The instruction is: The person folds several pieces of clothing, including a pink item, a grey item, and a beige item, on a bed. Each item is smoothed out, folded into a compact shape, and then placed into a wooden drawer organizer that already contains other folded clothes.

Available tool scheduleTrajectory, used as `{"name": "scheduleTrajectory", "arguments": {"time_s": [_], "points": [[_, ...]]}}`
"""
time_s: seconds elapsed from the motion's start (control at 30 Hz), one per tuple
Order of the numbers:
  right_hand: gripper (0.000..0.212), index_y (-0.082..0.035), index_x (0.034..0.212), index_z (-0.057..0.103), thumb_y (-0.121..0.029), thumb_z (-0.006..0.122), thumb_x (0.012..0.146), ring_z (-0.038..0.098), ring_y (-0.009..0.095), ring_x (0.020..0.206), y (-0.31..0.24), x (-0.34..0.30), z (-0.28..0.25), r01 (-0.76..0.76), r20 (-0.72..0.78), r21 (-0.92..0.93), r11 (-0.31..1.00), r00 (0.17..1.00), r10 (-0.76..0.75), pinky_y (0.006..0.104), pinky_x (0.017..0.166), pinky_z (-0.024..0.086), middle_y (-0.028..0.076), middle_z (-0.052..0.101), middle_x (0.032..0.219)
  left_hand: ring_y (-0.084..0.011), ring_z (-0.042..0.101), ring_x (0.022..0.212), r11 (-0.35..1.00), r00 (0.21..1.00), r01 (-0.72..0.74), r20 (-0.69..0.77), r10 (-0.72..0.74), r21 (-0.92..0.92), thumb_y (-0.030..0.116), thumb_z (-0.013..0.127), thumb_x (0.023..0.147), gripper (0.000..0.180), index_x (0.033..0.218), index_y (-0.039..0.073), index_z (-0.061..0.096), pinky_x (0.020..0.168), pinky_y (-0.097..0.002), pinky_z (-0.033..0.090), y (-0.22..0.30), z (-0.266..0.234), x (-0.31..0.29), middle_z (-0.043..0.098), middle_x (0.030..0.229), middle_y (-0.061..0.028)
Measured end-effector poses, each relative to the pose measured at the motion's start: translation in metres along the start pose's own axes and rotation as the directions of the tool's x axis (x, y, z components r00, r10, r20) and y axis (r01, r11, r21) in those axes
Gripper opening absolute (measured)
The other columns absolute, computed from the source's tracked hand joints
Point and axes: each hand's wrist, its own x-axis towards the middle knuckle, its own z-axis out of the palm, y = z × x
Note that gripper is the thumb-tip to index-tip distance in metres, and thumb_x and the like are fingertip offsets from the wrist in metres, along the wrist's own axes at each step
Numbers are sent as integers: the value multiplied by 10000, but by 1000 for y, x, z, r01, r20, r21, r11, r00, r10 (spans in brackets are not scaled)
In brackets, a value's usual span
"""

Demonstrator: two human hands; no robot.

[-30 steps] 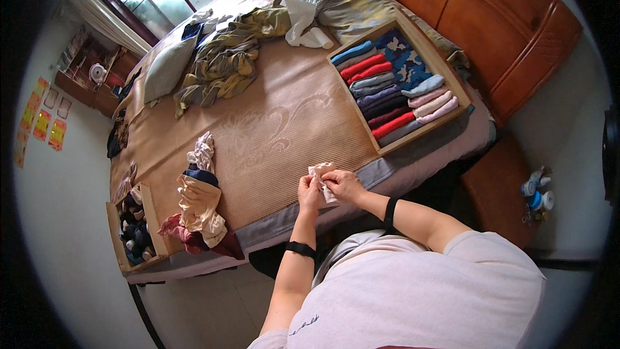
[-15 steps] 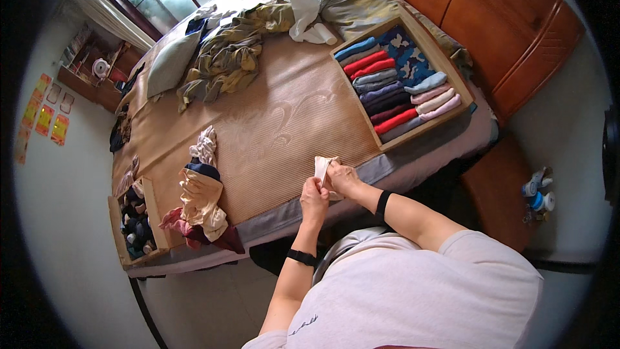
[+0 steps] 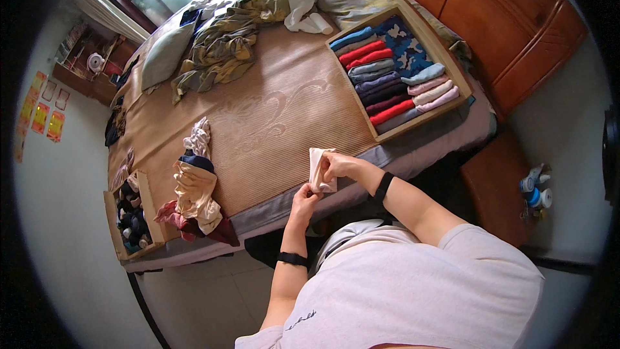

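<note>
Over the near edge of the bed, my two hands hold a small pale cream cloth garment point(image 3: 316, 160), partly folded into a squarish shape; its exact kind I cannot tell. My left hand point(image 3: 302, 203) pinches its lower corner. From the right, my right hand point(image 3: 341, 166) is closed over its upper side, with some fingertips hidden in the cloth. To the right lies a shallow wooden tray point(image 3: 356, 105) of neatly folded garments in rows: red, blue, dark, grey and pale pink. Left of my hands is a loose heap of clothes point(image 3: 196, 184), cream, navy and maroon.
A smaller wooden box point(image 3: 150, 210) with dark rolled items stands at the bed's left near corner. Rumpled bedding point(image 3: 226, 52) and a pillow point(image 3: 169, 59) lie at the far side. A wooden headboard point(image 3: 497, 32) rises at right; bottles point(image 3: 535, 192) stand beyond a brown bedside surface.
The cream garment now looks flatter and squarer. My left hand has moved down and left to its lower corner, while my right hand stays on the upper part. The view has shifted slightly.
</note>
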Motion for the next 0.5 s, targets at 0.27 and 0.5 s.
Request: {"name": "scheduleTrajectory", "arguments": {"time_s": [0.27,0.5], "points": [[442,-36,1179,530,-148,668,775,639,401,974,-26,-26,43,-139,-388,-472,871,920,-63,484,823,525,206,563,1189,-147,591,693,916,959,-187,-138,249,356,15,614,810,139,944,26,579,672,-289,478,-10,27,-14,597,811,-55],[384,-30,1159,546,-144,631,802,665,367,921,-6,-16,47,-117,-352,-706,699,913,-204,473,782,536,197,578,1075,-357,600,841,509,818,-249,-102,566,824,95,620,781,161,917,43,552,719,-460,493,22,50,-10,566,873,-143]]}}
